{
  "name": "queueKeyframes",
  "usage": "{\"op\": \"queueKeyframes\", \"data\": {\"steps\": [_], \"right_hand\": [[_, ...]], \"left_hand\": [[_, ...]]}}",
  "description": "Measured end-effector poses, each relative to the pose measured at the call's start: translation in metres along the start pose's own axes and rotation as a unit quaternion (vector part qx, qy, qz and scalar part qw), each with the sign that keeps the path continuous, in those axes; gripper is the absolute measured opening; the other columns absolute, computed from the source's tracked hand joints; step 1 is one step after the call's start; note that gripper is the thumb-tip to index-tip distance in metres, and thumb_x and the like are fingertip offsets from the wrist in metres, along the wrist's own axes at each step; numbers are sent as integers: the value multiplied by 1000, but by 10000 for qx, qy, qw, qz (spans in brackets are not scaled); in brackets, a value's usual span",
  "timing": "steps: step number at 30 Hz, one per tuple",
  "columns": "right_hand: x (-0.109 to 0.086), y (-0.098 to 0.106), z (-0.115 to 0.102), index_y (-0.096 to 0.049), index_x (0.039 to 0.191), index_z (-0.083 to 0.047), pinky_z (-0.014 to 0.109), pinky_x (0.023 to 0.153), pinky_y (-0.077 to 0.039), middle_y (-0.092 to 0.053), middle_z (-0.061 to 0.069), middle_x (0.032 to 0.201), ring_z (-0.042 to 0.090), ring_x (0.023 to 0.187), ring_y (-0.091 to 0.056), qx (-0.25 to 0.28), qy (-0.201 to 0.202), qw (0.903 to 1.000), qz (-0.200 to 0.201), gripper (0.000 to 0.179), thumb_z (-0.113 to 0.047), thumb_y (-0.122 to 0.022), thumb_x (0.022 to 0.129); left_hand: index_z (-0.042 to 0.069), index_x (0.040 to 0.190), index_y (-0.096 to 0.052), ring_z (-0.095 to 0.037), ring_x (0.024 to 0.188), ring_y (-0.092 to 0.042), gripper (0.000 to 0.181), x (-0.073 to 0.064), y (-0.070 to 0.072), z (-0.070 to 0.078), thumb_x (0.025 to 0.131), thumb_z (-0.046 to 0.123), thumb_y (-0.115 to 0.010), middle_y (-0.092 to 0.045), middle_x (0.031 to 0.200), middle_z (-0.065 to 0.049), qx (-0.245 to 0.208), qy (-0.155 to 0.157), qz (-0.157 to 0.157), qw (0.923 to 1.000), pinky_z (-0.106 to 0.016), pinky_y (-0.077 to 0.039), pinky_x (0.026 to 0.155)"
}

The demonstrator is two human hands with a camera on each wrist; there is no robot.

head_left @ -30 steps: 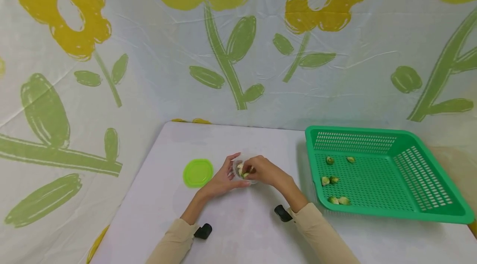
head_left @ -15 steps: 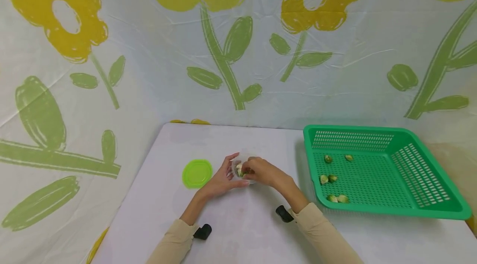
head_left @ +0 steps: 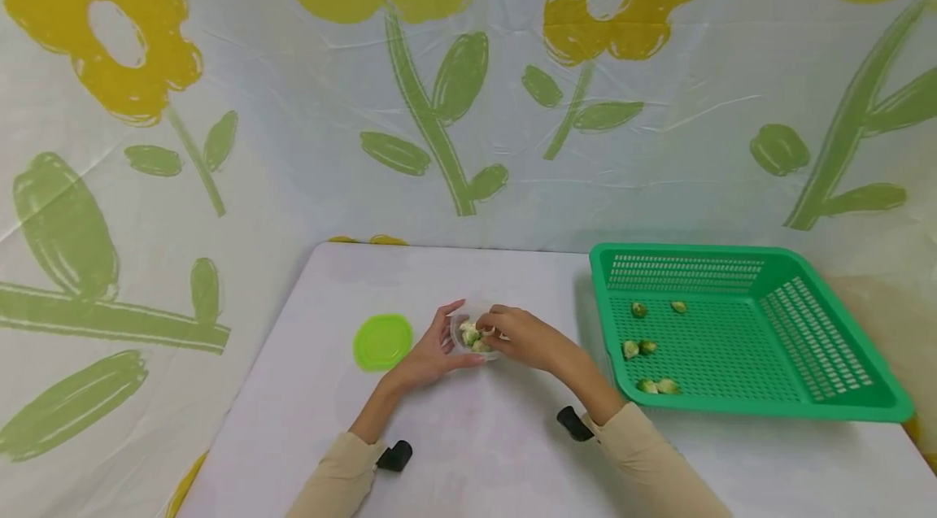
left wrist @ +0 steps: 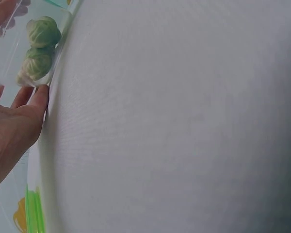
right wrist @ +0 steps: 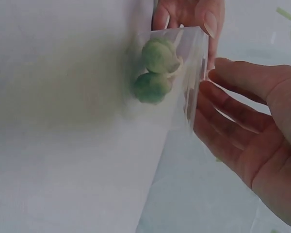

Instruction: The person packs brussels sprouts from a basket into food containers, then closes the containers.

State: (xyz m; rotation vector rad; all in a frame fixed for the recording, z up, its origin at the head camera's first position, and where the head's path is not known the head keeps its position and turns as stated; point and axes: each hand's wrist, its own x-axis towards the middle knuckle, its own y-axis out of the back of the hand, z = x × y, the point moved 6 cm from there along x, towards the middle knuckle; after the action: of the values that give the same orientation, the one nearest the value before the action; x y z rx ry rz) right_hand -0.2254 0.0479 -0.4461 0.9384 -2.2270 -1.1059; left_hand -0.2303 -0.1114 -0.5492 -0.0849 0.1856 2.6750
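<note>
Several round green Brussels sprouts [head_left: 470, 337] are lying inside a clear plastic container [right wrist: 186, 80]. The left hand [head_left: 432, 354] is gripping its wall; the right hand [head_left: 525, 337] is reaching bent fingers to its opening; whether they are pinching anything cannot be told. A bright-green plastic lid [head_left: 383, 342] is lying nearby.

The container [right wrist: 190, 46] is smooth, glossy plastic, the basket [head_left: 732, 347] perforated plastic.

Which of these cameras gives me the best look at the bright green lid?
The head view: it shows the whole lid from above, uncovered, beside the left hand. The left wrist view catches only what looks like its edge, at bottom left; the right wrist view doesn't show it.
</note>
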Motion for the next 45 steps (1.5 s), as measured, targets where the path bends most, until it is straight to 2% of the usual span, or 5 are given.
{"op": "queueKeyframes", "data": {"steps": [12,22,28,38,45], "right_hand": [[-21,25,-6,-72,112,-2,31,82,-60,-70,10,106,20,95,-68,-552,440,9953,657,17,0,-71,95],[-40,48,-3,-72,105,-1,32,77,-60,-69,8,99,21,90,-67,-1068,831,9807,1413,18,5,-75,89],[-52,58,1,-71,103,-2,32,71,-59,-68,8,96,21,85,-67,-1245,984,9706,1812,21,9,-77,86],[-76,76,10,-71,104,-2,33,68,-59,-67,6,98,19,85,-65,-1261,673,9681,2057,24,10,-77,85],[-95,87,15,-72,103,-2,29,62,-56,-66,6,95,17,78,-62,-1560,644,9576,2336,27,11,-80,81]], "left_hand": [[23,163,-15,-25,152,-26,104,0,0,1,87,27,-86,-32,160,-12,79,-12,28,10000,-49,-25,123],[23,163,-16,-22,149,-31,105,1,0,0,85,23,-88,-36,155,-12,-8,-23,64,10000,-46,-27,123],[23,163,-16,-25,152,-28,107,0,0,2,85,27,-88,-34,158,-12,63,11,65,10000,-47,-26,123],[23,163,-15,-25,153,-25,105,-1,-2,3,86,21,-86,-31,159,-14,-88,26,-4,10000,-46,-24,124],[25,163,-16,-23,152,-26,104,0,-1,3,86,19,-86,-33,158,-13,-82,-6,0,10000,-44,-25,124]]}}
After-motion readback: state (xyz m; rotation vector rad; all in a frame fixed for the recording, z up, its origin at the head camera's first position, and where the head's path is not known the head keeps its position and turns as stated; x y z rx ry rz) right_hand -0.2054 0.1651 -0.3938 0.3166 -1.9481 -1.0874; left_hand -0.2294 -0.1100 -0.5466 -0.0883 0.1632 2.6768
